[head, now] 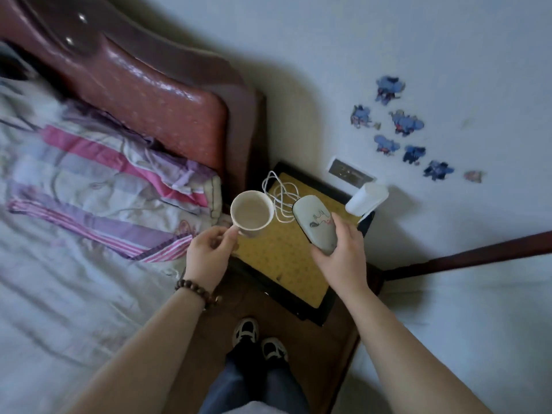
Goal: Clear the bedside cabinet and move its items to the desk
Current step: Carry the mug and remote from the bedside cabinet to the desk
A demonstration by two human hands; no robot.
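Note:
The bedside cabinet (286, 264) has a yellow patterned top in a dark frame and stands between the bed and the wall. My left hand (209, 249) grips the handle of a cream mug (251, 212), held above the cabinet's left edge. My right hand (340, 249) holds a grey-white oval case (315, 222) with a small drawing on it, lifted over the cabinet top. A white coiled cable (280, 192) lies at the cabinet's back. A white cylindrical container (367, 198) stands at the back right corner by the wall.
A bed with a white sheet and a striped pink and purple quilt (104, 189) fills the left, under a red padded headboard (149, 94). A wall socket (349, 173) and several blue stickers (406, 124) mark the wall. My feet (258, 339) stand on the brown floor before the cabinet.

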